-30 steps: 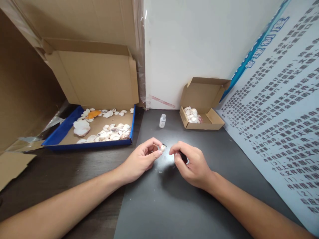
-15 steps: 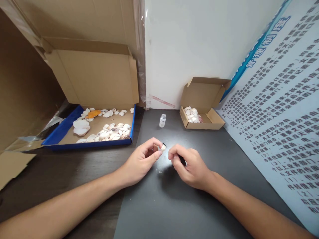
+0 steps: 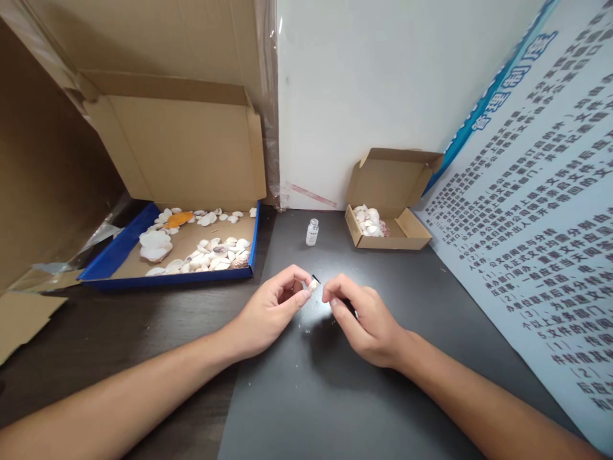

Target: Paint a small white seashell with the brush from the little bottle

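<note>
My left hand (image 3: 275,308) pinches a small whitish seashell (image 3: 313,285) between thumb and fingertips above the dark mat. Close to the shell, my right hand (image 3: 361,316) is closed around a small applicator brush (image 3: 316,279). The brush's dark tip lies against or just beside the top of the shell; I cannot tell which. Most of the brush's dark handle is hidden inside the right fingers. Beyond both hands stands a small clear bottle (image 3: 311,234) with a printed label, upright and uncapped.
On the left, an open blue-edged cardboard box (image 3: 165,279) holds many seashells, one of them orange. A smaller open cardboard box (image 3: 397,243) with shells stands back right. A white board (image 3: 335,102) rises behind, and a printed poster (image 3: 536,230) leans along the right.
My right hand's fingers have shifted slightly on the brush handle, and the hand has edged left. The brush tip stays at the shell, and my left hand barely moves.
</note>
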The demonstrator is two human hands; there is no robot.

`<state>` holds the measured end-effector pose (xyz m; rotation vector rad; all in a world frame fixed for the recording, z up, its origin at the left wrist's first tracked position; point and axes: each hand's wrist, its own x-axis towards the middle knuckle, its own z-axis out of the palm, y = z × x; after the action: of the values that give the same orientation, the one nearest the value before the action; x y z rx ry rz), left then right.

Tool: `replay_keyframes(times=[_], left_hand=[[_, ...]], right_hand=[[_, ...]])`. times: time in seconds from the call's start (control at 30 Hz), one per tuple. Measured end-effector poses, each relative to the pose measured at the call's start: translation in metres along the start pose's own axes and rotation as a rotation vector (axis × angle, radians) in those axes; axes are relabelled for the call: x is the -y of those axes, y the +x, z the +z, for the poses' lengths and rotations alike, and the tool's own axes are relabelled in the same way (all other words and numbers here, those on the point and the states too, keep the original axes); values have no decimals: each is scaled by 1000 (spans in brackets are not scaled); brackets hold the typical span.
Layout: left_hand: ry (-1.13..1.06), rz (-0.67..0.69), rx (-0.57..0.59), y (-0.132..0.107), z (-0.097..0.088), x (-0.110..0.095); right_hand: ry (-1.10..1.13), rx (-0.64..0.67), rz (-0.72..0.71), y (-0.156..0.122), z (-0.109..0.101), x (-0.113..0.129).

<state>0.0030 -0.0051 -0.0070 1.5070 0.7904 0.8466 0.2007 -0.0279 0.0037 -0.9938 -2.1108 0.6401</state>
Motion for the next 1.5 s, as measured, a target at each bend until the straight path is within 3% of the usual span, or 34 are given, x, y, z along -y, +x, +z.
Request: replay_keyframes(times=[0.27,0.47,0.67,0.87,1.27,1.5], left_hand=[[6,5,-35,0,-1,1],[38,13,-12,1,0,-1],[22,9,-15,0,-1,0],[38,27,-4,0,0,-2],[26,-4,-30,0,1,-3],[48,12,-25,-1,1,-4]], right_hand=[[37,77,19,-2,0,1],[68,-51,3,-2,1,0],[54,51,-17,-1,-2,2],[49,-40,-32,-1,-2,0],[54,70,-17,-2,-2,1],[30,-31,-44,-1,-2,1]])
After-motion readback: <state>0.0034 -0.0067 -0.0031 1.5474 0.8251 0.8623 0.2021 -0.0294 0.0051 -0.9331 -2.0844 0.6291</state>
